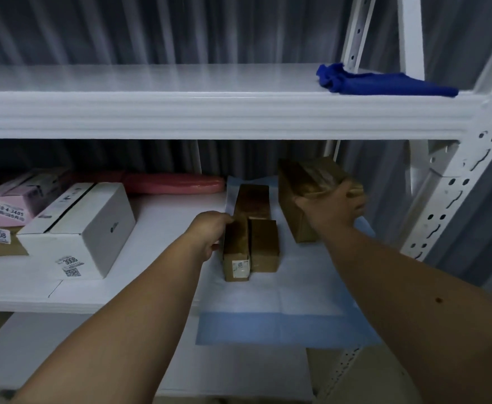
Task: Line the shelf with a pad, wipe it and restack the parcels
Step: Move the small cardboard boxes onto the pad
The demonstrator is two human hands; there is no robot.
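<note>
On the blue pad [282,316] lining the shelf [151,298], narrow brown parcels [263,246] lie lengthwise, front to back; the left hand [209,231] grips one's side. The right hand [331,209] clasps a bigger brown parcel [306,185], tilted.

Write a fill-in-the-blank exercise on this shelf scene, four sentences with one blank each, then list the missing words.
1. The cloth lying on the upper shelf is ____ in colour.
2. The brown parcels stand on a blue-and-white ____ spread over the lower shelf.
3. The right hand grips the large brown parcel, while the ____ hand touches the narrow labelled parcel.
4. The white box bears a label that reads ____.

Missing words: blue; pad; left; 3008
</note>
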